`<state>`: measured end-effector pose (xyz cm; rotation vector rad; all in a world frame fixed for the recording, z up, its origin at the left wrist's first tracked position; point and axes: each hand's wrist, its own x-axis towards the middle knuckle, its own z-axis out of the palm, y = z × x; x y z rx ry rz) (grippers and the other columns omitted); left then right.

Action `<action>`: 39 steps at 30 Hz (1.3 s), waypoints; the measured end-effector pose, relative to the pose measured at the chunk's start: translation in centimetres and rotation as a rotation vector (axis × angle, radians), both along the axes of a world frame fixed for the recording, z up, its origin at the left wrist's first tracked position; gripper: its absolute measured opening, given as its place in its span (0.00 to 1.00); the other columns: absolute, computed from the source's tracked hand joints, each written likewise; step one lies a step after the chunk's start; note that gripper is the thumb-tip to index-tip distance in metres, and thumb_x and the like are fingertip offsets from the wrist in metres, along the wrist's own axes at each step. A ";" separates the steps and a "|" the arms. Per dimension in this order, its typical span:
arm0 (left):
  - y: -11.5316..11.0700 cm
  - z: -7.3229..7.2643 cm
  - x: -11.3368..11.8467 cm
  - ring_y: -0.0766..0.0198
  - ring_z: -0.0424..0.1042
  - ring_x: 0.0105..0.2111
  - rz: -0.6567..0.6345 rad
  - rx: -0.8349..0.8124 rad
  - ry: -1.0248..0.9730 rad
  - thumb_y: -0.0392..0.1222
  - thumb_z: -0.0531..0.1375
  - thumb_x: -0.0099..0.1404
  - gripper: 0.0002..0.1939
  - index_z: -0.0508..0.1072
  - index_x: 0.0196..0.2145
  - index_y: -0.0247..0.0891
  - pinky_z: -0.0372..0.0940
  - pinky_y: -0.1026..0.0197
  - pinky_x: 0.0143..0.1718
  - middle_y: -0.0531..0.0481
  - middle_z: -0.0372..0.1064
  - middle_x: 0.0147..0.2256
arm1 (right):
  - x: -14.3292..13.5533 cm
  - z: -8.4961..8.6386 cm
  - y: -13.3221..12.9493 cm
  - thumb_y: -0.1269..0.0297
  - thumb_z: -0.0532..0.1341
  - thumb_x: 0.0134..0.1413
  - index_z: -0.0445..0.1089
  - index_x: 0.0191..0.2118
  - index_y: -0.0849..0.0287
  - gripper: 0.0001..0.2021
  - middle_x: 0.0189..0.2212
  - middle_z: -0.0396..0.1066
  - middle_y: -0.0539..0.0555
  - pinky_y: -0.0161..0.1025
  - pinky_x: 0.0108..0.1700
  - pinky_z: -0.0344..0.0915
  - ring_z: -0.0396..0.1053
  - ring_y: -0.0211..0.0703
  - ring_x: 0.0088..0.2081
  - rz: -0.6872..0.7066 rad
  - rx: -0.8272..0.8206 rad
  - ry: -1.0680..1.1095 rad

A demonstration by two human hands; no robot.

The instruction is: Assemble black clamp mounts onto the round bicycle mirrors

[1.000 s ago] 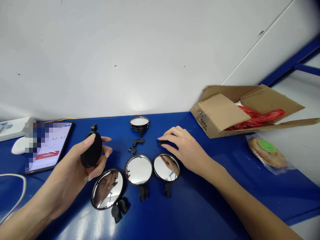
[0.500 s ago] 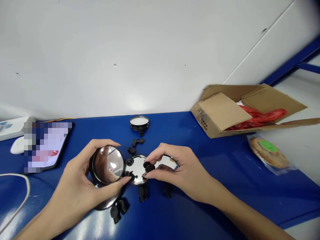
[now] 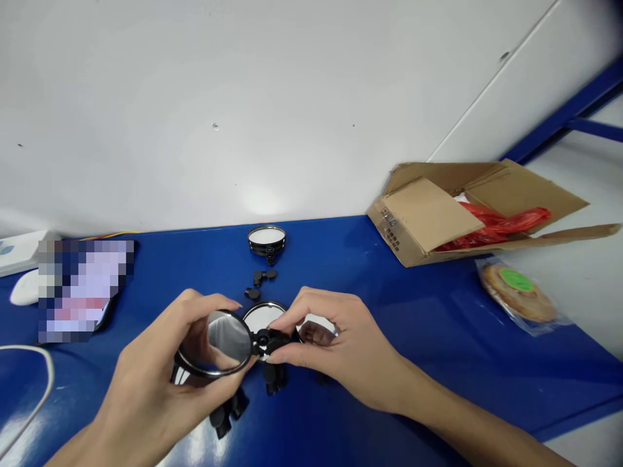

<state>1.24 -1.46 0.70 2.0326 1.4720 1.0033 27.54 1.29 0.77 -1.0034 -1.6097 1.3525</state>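
Observation:
My left hand (image 3: pixel 165 363) grips a round convex mirror (image 3: pixel 228 340) with a black rim, tilted above the table. Between thumb and fingers, my right hand (image 3: pixel 335 344) pinches a black pivot bracket (image 3: pixel 276 340). The bracket meets the short stem on the mirror's right edge; whether they are locked together I cannot tell. Below my hands lie another round mirror (image 3: pixel 263 316) and, partly behind my right hand, a further mirror (image 3: pixel 318 329). Black brackets (image 3: pixel 273 378) stick out at their near side. More black brackets (image 3: pixel 222 418) show under my left hand.
Farther back stand stacked round mirrors (image 3: pixel 267 240), with loose black brackets (image 3: pixel 264 277) before them. A phone (image 3: pixel 87 285), a white mouse (image 3: pixel 24 287) and a white cable (image 3: pixel 48 370) lie left. At right are an open cardboard box (image 3: pixel 428 214) and a wrapped round pastry (image 3: pixel 518 292).
My right hand has moved left, bringing the bracket against the mirror's stem. My left hand has tilted the mirror, and it now sits slightly lower. The camera view has shifted a little.

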 end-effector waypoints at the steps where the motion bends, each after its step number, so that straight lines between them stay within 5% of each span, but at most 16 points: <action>1: 0.0 0.0 -0.1 0.68 0.76 0.27 -0.012 -0.005 0.019 0.49 0.73 0.71 0.20 0.75 0.57 0.55 0.72 0.65 0.30 0.60 0.73 0.38 | 0.0 -0.1 0.0 0.57 0.84 0.58 0.87 0.42 0.54 0.12 0.36 0.80 0.47 0.32 0.33 0.66 0.73 0.35 0.33 0.000 0.034 -0.008; 12: -0.4 -0.1 -0.1 0.70 0.79 0.27 -0.079 -0.042 0.050 0.42 0.67 0.74 0.19 0.75 0.58 0.59 0.72 0.71 0.29 0.59 0.70 0.40 | 0.4 -0.4 0.1 0.66 0.75 0.72 0.84 0.49 0.63 0.06 0.40 0.79 0.53 0.38 0.46 0.73 0.74 0.41 0.41 0.072 0.512 -0.187; 24: -0.2 -0.3 0.7 0.71 0.73 0.22 -0.085 0.029 0.064 0.40 0.69 0.70 0.21 0.72 0.57 0.55 0.70 0.70 0.23 0.61 0.69 0.35 | 0.1 -0.5 0.0 0.67 0.74 0.72 0.84 0.48 0.65 0.06 0.38 0.79 0.55 0.39 0.46 0.73 0.72 0.41 0.40 0.081 0.579 -0.178; 39: -0.9 0.8 1.5 0.62 0.82 0.36 0.074 -0.160 -0.117 0.50 0.79 0.62 0.29 0.73 0.57 0.56 0.79 0.65 0.38 0.58 0.81 0.44 | 0.4 -0.2 0.2 0.69 0.70 0.77 0.82 0.54 0.60 0.05 0.41 0.79 0.53 0.44 0.49 0.72 0.74 0.42 0.42 0.062 0.737 -0.267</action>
